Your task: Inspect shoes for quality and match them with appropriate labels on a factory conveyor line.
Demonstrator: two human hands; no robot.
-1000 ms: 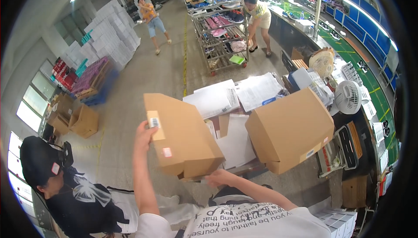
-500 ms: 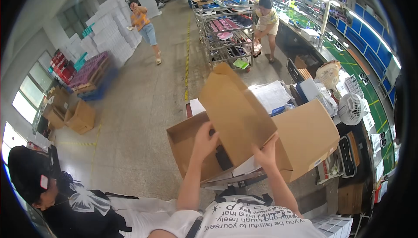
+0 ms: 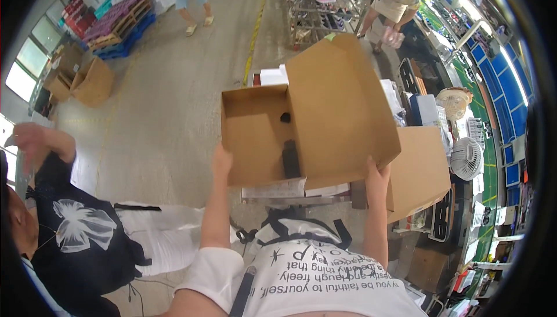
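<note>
A brown cardboard shoebox (image 3: pixel 252 137) lies open before me, its wide lid (image 3: pixel 342 108) folded out to the right. My left hand (image 3: pixel 221 163) grips the box by its left wall near the front corner, fingers mostly hidden behind the cardboard. At the lid's near right corner my right hand (image 3: pixel 377 175) is closed on the edge. Along the fold inside the box are a small black round piece (image 3: pixel 285 117) and a black strip-like piece (image 3: pixel 291 160); I cannot make out what they are. Papers (image 3: pixel 272 189) show under the box's front edge.
Another brown carton (image 3: pixel 420 169) stands right of the lid, near a white fan (image 3: pixel 466 159). A co-worker in black (image 3: pixel 75 218) is close on my left. Beyond are a shoe rack (image 3: pixel 331 4), two more people and a green conveyor (image 3: pixel 490 183).
My left hand has left the box's inside for its left wall. The lid has swung from half raised to spread out right. The view has tipped down; the left co-worker's arm is now raised.
</note>
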